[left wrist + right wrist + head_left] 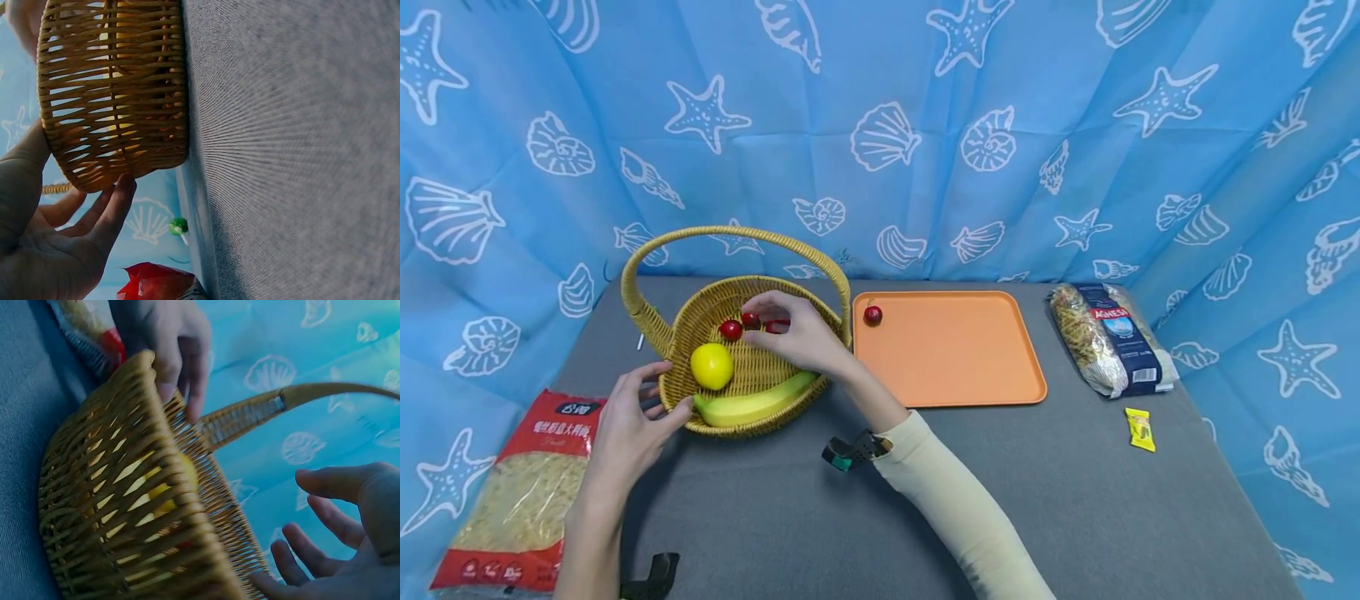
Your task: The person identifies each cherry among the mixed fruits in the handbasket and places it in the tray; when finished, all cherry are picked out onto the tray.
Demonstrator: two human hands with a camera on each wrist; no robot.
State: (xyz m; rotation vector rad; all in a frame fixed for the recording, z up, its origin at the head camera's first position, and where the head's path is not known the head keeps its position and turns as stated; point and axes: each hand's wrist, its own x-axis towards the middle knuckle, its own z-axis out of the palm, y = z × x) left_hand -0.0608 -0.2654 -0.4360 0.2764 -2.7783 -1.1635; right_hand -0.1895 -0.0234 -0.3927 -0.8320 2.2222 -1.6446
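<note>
A wicker basket (681, 379) with a tall arched handle holds a yellow lemon-like fruit (712, 367), a banana (752, 407) and red cherries (731, 330). My left hand (632, 425) grips the basket's near left side, with thumb and fingers spread along its rim and wall; in the left wrist view the left hand (69, 231) touches the weave. Over the basket's inside hovers my right hand (797, 333), close to the cherries and partly hiding one. In the right wrist view the right hand (350, 531) has its fingers apart and nothing between them.
Right of the basket lies an orange tray (955, 358) bearing one cherry (872, 315). Farther right are a pasta bag (1112, 337) and a small yellow packet (1140, 428). A red pasta bag (527, 492) lies left. A green lollipop (179, 225) shows behind the basket.
</note>
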